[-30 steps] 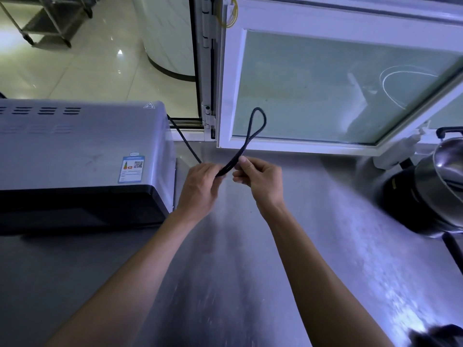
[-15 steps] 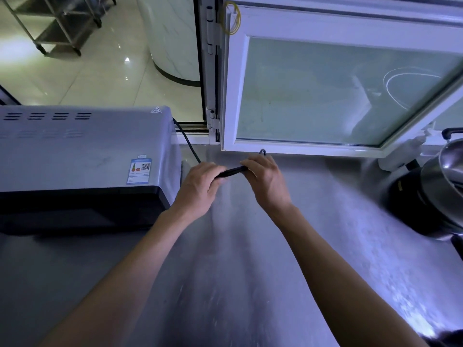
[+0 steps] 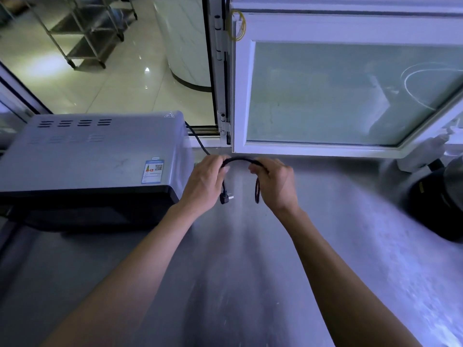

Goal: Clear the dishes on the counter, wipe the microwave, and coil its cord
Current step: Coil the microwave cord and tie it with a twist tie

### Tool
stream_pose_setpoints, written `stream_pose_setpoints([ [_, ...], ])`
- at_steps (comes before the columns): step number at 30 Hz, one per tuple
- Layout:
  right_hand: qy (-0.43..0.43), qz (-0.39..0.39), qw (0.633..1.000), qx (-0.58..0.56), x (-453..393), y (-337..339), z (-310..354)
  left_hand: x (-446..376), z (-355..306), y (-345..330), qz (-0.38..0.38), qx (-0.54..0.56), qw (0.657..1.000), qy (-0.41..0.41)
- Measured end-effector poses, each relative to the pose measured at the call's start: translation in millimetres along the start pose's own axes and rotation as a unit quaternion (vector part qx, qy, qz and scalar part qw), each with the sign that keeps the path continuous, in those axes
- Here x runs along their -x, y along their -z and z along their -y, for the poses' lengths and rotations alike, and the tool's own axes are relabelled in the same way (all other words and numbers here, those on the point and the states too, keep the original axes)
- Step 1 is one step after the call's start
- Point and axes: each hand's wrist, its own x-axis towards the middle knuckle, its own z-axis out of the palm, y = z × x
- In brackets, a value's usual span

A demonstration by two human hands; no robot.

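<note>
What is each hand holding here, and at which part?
Both hold the microwave's black cord. The left hand grips it near the plug, which dangles below; the right hand holds a folded loop.

Left grip [image 3: 204,182] and right grip [image 3: 275,182] both curled, pinching, forearms extended.

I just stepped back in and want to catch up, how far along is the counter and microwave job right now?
Looks done: no dishes show on the counter in view. In hand: the left hand and right hand both grip the black cord, its plug dangling loose. Left: finishing the coil; the cord runs loose behind the microwave. Whether the microwave was wiped, I cannot tell.
</note>
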Motion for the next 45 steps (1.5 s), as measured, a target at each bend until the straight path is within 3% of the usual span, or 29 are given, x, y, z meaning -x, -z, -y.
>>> stream_pose_setpoints([
  [5,-0.067,0.004,0.997,-0.039,-9,-3,18,-12,20,5,0.001,0.04,0.996,0.074],
  [18,-0.179,-0.138,0.967,-0.122,-30,-55,65,-21,35,28,0.055,0.209,0.976,0.02],
  [22,-0.19,-0.148,0.958,-0.155,-35,-60,68,-24,39,27,0.115,0.207,0.971,0.016],
  [27,-0.208,-0.149,0.949,-0.181,-40,-53,55,-32,36,8,0.167,0.107,0.98,-0.01],
  [30,-0.224,-0.145,0.94,-0.212,-43,-48,43,-36,32,2,0.16,0.124,0.979,0.018],
  [35,-0.248,-0.131,0.915,-0.289,-49,-47,30,-47,29,3,0.153,0.045,0.987,-0.013],
  [45,-0.256,-0.109,0.92,-0.276,-65,-51,27,-55,32,2,0.171,0.139,0.971,0.093],
])
